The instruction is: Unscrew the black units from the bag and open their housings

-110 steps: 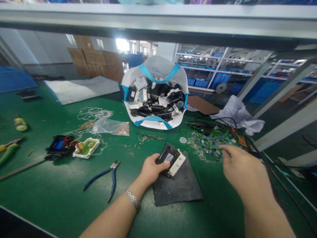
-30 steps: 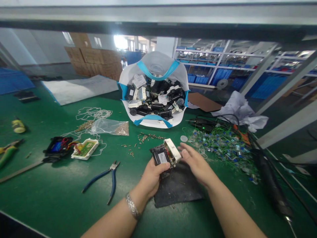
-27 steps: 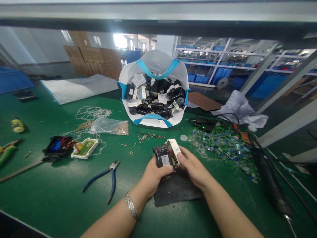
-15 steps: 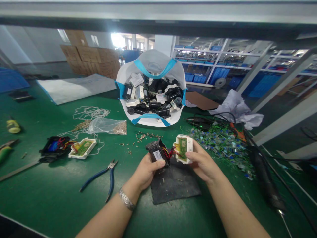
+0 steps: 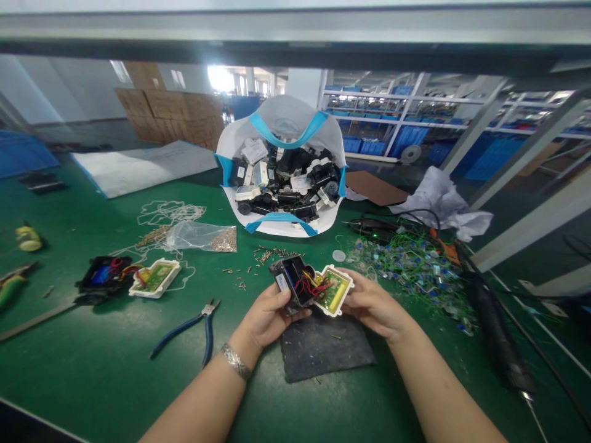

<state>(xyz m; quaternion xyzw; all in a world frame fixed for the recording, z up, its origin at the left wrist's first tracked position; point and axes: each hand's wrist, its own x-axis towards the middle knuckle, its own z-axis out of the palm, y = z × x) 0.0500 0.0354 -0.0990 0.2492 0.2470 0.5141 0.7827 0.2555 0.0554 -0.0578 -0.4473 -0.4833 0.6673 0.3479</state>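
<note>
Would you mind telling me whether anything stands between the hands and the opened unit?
Nothing visible does: the left hand grips the black housing, the right hand the white cover, joined by red wires.

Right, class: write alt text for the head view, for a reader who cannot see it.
A person's left hand holds a black housing and the right hand its white cover, joined by red wires, above a dark mat on a green table.

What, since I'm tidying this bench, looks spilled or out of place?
Loose screws lie scattered on the table before the sack; green-wired bits sprawl at right. The held unit is split open.
</note>
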